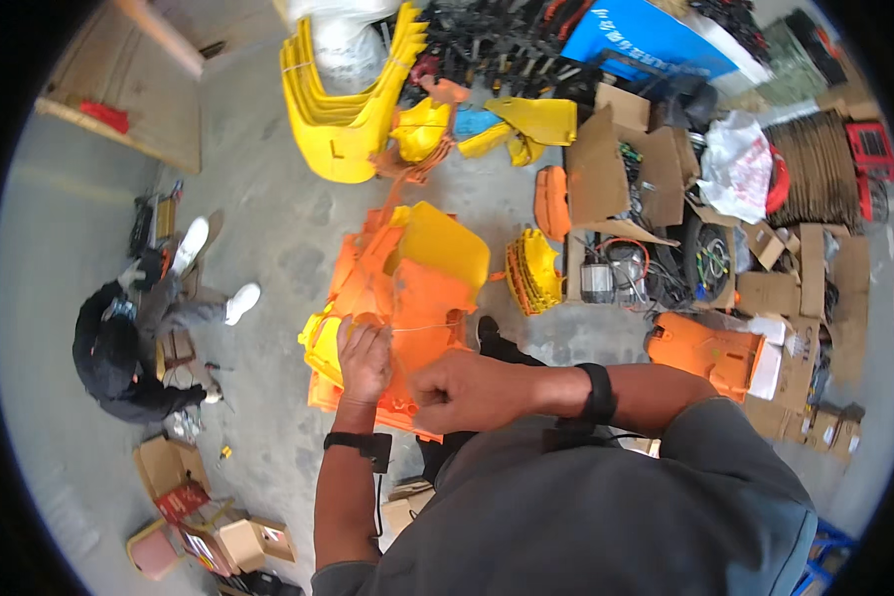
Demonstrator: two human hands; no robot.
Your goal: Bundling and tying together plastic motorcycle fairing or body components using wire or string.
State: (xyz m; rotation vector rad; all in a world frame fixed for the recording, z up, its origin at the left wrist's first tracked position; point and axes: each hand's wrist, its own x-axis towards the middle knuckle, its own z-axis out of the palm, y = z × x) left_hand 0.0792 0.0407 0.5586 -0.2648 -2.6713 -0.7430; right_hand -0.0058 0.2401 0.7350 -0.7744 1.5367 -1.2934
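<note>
Orange plastic panels [428,298] lie stacked before me, with a curved yellow plastic panel [454,246] at the far end and another yellow plastic part [324,344] on the left side. A thin cord [428,327] crosses the orange stack. My left hand [365,361] is over the stack's left side, beside the yellow part, its fingers curled where the cord meets them. My right hand [465,387] forms a fist above the near right part of the stack; whether it holds anything is hidden. Both wrists wear black bands.
Nested yellow panels [339,153] and smaller curved yellow parts [534,272] lie beyond and to the right. Open cardboard boxes [592,175], motors and cables fill the right side. At left, another person [112,357] bends over items on the floor. Opened boxes [249,544] lie lower left.
</note>
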